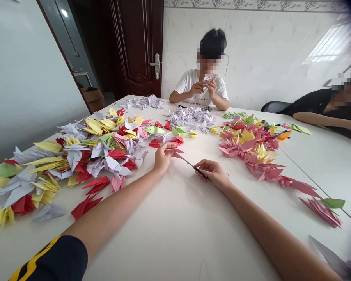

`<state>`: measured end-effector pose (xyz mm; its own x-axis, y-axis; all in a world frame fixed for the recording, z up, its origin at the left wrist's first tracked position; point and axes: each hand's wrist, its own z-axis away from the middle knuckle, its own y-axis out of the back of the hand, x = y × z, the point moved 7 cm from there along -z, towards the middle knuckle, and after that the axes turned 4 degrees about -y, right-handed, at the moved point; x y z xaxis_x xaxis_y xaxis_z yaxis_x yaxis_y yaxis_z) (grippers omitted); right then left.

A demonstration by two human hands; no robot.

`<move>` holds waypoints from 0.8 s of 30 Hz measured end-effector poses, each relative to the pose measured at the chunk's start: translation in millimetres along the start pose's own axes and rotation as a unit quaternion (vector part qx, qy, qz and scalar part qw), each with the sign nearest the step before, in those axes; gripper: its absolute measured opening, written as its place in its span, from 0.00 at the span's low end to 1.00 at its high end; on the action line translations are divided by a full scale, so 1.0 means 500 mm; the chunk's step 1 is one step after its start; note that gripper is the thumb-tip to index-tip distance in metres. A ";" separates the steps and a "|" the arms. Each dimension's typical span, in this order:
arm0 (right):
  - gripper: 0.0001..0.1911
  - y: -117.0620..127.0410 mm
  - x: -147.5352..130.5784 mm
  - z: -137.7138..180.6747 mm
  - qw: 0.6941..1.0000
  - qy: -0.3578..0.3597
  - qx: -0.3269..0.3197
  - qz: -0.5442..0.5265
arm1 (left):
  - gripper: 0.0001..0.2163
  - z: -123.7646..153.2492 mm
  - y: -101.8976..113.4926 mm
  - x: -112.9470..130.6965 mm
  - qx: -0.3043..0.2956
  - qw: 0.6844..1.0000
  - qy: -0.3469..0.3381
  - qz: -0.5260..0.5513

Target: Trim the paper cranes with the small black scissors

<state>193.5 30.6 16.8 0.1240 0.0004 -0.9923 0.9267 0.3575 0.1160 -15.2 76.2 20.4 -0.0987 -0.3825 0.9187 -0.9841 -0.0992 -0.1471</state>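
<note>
Between the fingertips of my left hand is a small pink folded-paper crane. My right hand is closed around a slim tool with a black handle and a thin metal shaft. The shaft points at the crane, and its tip seems to meet the paper. I cannot make out the tip's exact shape. A bit of pinkish-red thread shows beside my right hand. Left of my left hand lies a heap of folded paper cranes in white, yellow, red, green and pink.
Across the white table, a person holds white paper in both hands. White cranes lie before them. On the right runs a row of pink cranes with green and orange ones. Another person leans at the right edge.
</note>
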 end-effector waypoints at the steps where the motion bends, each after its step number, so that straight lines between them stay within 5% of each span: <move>1: 0.14 0.000 -0.001 0.000 1.000 -0.002 0.000 0.001 | 0.07 0.000 0.002 0.000 0.004 1.000 -0.004 -0.010; 24: 0.15 -0.002 0.001 -0.003 1.000 -0.002 -0.012 0.009 | 0.06 -0.003 0.007 -0.010 0.007 0.999 -0.009 -0.040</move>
<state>192.0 31.6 15.9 0.1417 0.0024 -0.9899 0.9157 0.3795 0.1320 -18.2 79.3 16.0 -0.0172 -0.3900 0.9207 -0.9867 -0.1424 -0.0787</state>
